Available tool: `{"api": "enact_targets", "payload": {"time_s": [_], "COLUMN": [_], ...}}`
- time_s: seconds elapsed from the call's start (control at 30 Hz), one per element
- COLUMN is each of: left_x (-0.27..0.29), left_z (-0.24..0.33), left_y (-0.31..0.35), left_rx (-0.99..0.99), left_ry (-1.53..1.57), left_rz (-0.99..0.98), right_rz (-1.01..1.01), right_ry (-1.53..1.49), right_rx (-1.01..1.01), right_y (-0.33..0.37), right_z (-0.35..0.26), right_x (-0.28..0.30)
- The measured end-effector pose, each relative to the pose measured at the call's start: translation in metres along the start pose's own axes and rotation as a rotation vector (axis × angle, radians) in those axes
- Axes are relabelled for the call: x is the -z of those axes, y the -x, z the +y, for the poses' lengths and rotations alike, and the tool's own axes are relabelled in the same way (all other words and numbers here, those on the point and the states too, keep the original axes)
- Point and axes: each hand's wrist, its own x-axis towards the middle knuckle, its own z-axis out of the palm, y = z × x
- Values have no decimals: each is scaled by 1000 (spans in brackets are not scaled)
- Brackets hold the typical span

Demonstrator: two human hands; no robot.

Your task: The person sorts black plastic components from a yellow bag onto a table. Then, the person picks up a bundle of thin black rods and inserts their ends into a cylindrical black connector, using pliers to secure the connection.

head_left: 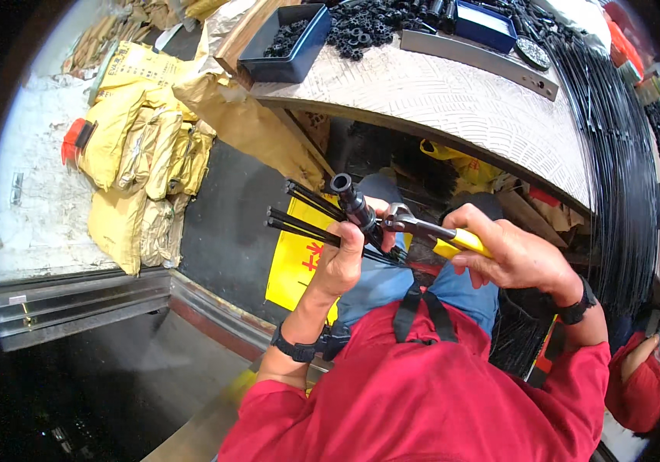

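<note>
A black umbrella frame (353, 202), with a hollow tube end and several thin ribs (299, 223) fanning left, is held over my lap. My left hand (343, 262) is closed round it, fingers partly hidden behind the tube. My right hand (511, 250) grips pliers with yellow handles (468, 242). Their metal jaws (401, 219) meet the frame just below the tube, beside my left fingers. Whatever lies between the jaws is too small to make out.
Ahead stands a workbench (453, 100) with a blue bin (285, 68), loose black rings (364, 29) and a metal bar (480, 63). Long black rods (614, 154) hang over its right side. Yellow sacks (126, 146) are stacked at left. Another person (641, 377) in red sits at far right.
</note>
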Motion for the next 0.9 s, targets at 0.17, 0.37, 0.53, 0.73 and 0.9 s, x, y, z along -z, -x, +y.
{"api": "enact_targets", "payload": {"time_s": [0.17, 0.37, 0.53, 0.73, 0.9], "left_x": [-5, -8, -16, -16, -18], "left_z": [1, -14, -22, -20, -26], "left_y": [-6, -16, -21, -23, -6], "left_rx": [15, -58, -238, -280, 7], "left_ry": [-57, -86, -260, -192, 160], "left_rz": [33, 263, 237, -36, -55], "right_rz": [218, 518, 1182, 1330, 1237], "right_ry": [26, 244, 250, 762, 998], "right_rx": [84, 271, -32, -563, -622], "right_y": [-10, -17, -18, -47, -70], "right_z": [23, 47, 51, 90, 114], "right_x": [-36, -3, 132, 238, 270]}}
